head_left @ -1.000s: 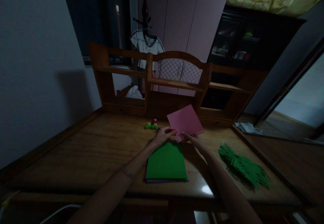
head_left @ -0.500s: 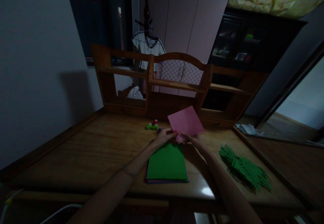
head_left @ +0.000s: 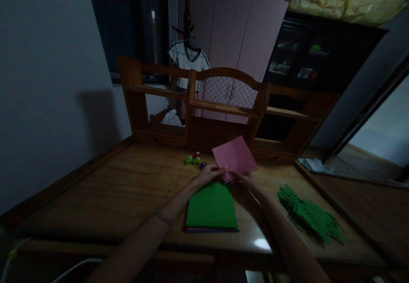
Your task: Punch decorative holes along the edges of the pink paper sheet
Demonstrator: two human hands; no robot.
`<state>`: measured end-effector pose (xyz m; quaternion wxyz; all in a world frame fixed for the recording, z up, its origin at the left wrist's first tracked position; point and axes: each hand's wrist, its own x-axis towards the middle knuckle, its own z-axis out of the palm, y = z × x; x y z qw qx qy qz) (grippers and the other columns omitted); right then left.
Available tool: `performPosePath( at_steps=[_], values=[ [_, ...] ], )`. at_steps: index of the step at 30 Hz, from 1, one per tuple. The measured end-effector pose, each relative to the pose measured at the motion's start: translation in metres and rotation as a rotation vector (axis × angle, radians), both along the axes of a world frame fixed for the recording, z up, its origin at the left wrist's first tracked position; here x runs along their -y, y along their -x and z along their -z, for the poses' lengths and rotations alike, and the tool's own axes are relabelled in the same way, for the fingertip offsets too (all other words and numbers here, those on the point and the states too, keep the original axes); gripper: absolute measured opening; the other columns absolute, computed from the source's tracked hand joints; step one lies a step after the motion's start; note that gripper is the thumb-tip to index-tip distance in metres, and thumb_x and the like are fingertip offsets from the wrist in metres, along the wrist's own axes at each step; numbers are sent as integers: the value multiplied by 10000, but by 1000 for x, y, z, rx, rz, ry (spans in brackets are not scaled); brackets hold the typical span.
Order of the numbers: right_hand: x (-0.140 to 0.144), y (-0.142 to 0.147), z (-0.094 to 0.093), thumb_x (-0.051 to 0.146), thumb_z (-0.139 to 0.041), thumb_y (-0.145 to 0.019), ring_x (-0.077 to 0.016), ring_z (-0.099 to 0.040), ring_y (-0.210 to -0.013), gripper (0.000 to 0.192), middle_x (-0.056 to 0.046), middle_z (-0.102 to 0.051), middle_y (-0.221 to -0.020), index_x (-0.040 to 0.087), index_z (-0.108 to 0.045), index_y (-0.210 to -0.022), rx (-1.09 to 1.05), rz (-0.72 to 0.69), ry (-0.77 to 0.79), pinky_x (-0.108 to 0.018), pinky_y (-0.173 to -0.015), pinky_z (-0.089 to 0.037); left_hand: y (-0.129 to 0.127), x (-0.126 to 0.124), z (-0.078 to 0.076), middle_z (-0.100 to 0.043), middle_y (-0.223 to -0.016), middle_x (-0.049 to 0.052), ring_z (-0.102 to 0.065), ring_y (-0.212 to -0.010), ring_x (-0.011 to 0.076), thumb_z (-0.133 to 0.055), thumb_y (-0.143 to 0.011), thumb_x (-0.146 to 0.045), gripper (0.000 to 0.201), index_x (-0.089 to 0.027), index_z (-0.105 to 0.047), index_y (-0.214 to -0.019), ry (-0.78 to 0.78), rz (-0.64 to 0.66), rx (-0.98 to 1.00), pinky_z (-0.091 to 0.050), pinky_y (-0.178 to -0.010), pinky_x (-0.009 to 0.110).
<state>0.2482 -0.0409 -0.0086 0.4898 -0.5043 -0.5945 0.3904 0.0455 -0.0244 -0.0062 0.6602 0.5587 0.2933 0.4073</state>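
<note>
Both hands met at the middle of a wooden tabletop [head_left: 111,189], the left hand [head_left: 209,174] and right hand [head_left: 244,178] pinching the near edge of a pink paper sheet [head_left: 234,155] tilted up toward twelve o'clock. It looked light, thin and floppy, best gripped along its edges. A green paper stack [head_left: 211,206] lay at six o'clock.

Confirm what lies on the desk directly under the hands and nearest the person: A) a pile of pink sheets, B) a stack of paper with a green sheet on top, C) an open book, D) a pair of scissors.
B: the stack with a green top sheet lies flat below both hands, which hold the pink sheet just beyond it.
</note>
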Motion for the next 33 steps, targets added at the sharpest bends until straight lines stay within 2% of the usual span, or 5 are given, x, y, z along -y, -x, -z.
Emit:
performPosePath(
  at_steps=[7,10,18,28,33],
  values=[
    [2,2,-4,435,-695,-666,-210,-633,-789,422,-95,-681,-886,124,-642,-948,-19,-22,46,-306,-690,-512,0,1,0,-687,-907,123,-652,-756,188,-750,-616,-483,519,-78,-667,-930,-6,9,4,-495,-754,308],
    [2,3,-4,432,-697,-665,-222,-633,-825,403,-98,-681,-890,126,-649,-923,-10,-26,53,-303,-710,-510,-1,2,-1,-688,-898,121,-652,-763,192,-745,-624,-481,508,-74,-668,-918,-9,-1,-4,-496,-759,314],
    [-3,3,5,450,-695,-671,-231,-637,-846,453,-101,-679,-951,133,-630,-988,0,-8,28,-332,-726,-517,-4,0,2,-687,-841,100,-646,-719,192,-774,-564,-493,516,-82,-674,-860,13,-65,-19,-503,-714,313],
    [9,8,-7,419,-694,-685,-244,-604,-976,443,-107,-657,-1056,157,-624,-1035,33,-35,18,-368,-867,-474,-8,-7,17,-681,-858,84,-623,-769,207,-714,-635,-503,462,-104,-681,-866,-121,-149,-120,-471,-677,270],
    [4,3,-2,411,-721,-656,-251,-561,-1071,480,-93,-621,-1138,188,-605,-1065,43,7,-34,-384,-958,-424,-7,-4,12,-677,-888,93,-624,-793,210,-719,-641,-485,459,-93,-675,-876,-101,-117,-115,-472,-692,273]
  ],
)
